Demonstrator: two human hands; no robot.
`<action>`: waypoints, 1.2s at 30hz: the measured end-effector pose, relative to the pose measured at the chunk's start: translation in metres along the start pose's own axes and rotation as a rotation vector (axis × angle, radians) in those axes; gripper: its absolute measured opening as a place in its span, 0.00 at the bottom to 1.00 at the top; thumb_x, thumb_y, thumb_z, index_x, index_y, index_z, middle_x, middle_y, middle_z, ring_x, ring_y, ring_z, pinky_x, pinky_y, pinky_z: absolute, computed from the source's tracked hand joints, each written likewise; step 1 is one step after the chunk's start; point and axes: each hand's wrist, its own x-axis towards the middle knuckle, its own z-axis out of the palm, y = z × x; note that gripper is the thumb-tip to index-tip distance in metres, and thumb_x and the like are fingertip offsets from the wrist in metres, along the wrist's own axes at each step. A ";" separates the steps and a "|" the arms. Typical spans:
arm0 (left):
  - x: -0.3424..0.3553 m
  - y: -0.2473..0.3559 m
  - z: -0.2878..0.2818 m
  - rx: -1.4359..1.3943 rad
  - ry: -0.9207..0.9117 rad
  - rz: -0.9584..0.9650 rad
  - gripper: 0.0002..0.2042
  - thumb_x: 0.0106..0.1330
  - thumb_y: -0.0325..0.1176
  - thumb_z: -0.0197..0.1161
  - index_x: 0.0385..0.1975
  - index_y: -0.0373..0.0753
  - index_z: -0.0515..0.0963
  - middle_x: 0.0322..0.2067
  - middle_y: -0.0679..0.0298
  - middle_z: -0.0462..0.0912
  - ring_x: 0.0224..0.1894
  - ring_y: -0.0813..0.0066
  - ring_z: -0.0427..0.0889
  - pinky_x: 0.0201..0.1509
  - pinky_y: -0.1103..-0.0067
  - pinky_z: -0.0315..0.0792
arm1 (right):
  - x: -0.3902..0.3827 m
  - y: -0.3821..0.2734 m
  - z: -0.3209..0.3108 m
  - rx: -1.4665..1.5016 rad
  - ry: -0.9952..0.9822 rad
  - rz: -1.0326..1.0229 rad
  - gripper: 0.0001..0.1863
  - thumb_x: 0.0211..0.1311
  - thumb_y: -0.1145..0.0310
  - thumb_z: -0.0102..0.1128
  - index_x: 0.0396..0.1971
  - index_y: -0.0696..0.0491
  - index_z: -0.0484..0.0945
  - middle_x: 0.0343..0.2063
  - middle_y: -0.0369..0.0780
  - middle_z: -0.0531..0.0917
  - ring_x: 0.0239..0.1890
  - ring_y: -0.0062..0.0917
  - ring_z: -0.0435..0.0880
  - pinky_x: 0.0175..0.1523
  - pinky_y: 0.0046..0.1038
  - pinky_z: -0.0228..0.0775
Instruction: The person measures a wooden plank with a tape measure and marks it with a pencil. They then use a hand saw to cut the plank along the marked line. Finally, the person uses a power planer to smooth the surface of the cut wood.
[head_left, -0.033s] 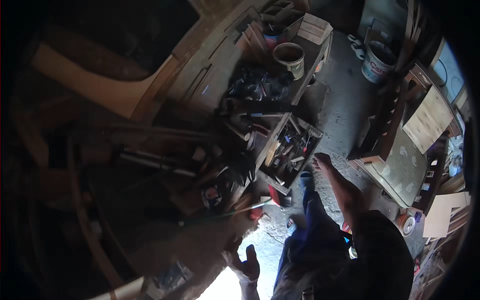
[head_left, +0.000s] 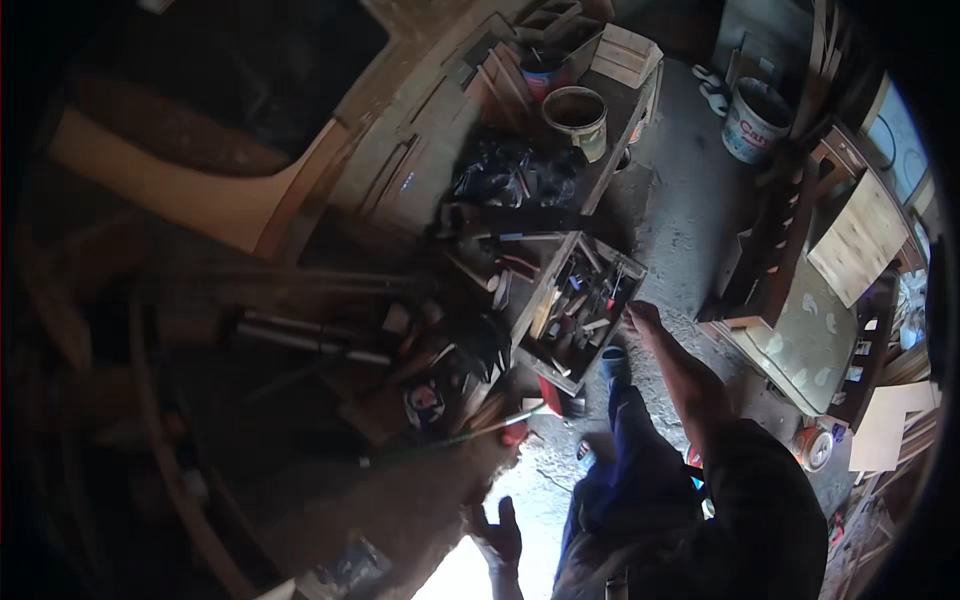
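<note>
A wooden drawer (head_left: 560, 372) juts out from the workbench, full of jumbled hand tools (head_left: 580, 300), among them a piece with a red handle. My right hand (head_left: 643, 320) is at the outer edge of this drawer, its fingers curled in. Whether they grip the rim or something small is hidden. Low in the view, my left hand (head_left: 497, 540) hangs against a bright patch of floor. Its thumb and fingers are apart with nothing between them. A red object (head_left: 549, 393) lies below the drawer.
On the workbench sit a dirty bucket (head_left: 577, 112), a black plastic bag (head_left: 515, 172) and a handsaw-like dark tool (head_left: 515, 220). A white bucket (head_left: 756, 122) stands on the far floor. Wooden furniture with a patterned cushion (head_left: 803, 345) lies at right. A thin rod (head_left: 450, 440) crosses lower left.
The view has shifted slightly. My right hand sits a touch nearer the drawer's edge; my left hand is slightly lower and further right in the picture.
</note>
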 end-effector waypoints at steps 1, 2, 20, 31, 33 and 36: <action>-0.012 -0.030 0.020 -0.139 -0.178 -0.259 0.14 0.67 0.30 0.67 0.48 0.31 0.77 0.50 0.49 0.81 0.53 0.54 0.79 0.59 0.66 0.72 | 0.030 -0.011 0.004 0.020 0.058 0.006 0.14 0.70 0.61 0.54 0.22 0.44 0.67 0.18 0.28 0.66 0.15 0.13 0.63 0.19 0.21 0.53; -0.054 -0.086 0.049 -0.231 -0.158 -0.395 0.14 0.66 0.30 0.68 0.48 0.31 0.78 0.47 0.51 0.84 0.49 0.59 0.81 0.58 0.68 0.73 | 0.063 -0.022 0.011 0.031 0.106 0.009 0.13 0.71 0.61 0.54 0.24 0.44 0.68 0.18 0.28 0.66 0.16 0.13 0.64 0.21 0.22 0.57; -0.078 -0.132 0.108 -0.348 -0.464 -0.942 0.16 0.68 0.38 0.66 0.47 0.32 0.79 0.38 0.57 0.86 0.38 0.68 0.84 0.50 0.73 0.78 | 0.179 -0.087 0.090 0.488 0.167 -0.057 0.14 0.70 0.60 0.63 0.44 0.55 0.78 0.35 0.45 0.85 0.32 0.31 0.88 0.37 0.32 0.86; 0.050 -0.070 0.074 -0.497 -0.517 -0.051 0.10 0.71 0.34 0.63 0.44 0.34 0.82 0.34 0.62 0.83 0.33 0.75 0.80 0.38 0.75 0.74 | -0.104 -0.109 0.137 0.478 0.006 -0.661 0.23 0.65 0.51 0.69 0.44 0.57 0.80 0.38 0.42 0.87 0.40 0.36 0.89 0.47 0.36 0.84; 0.055 -0.073 0.082 -0.503 -0.344 0.294 0.12 0.72 0.38 0.63 0.43 0.34 0.80 0.31 0.64 0.81 0.29 0.78 0.78 0.33 0.79 0.73 | -0.191 -0.088 0.115 0.419 0.045 -0.775 0.20 0.66 0.51 0.67 0.40 0.56 0.81 0.33 0.38 0.86 0.38 0.32 0.90 0.43 0.33 0.84; 0.051 -0.043 0.061 -0.490 -0.383 0.366 0.12 0.72 0.35 0.63 0.48 0.34 0.79 0.35 0.66 0.79 0.34 0.78 0.78 0.34 0.80 0.73 | -0.347 -0.069 0.081 0.279 0.339 -1.021 0.18 0.73 0.54 0.60 0.29 0.53 0.78 0.23 0.29 0.76 0.29 0.16 0.81 0.33 0.23 0.72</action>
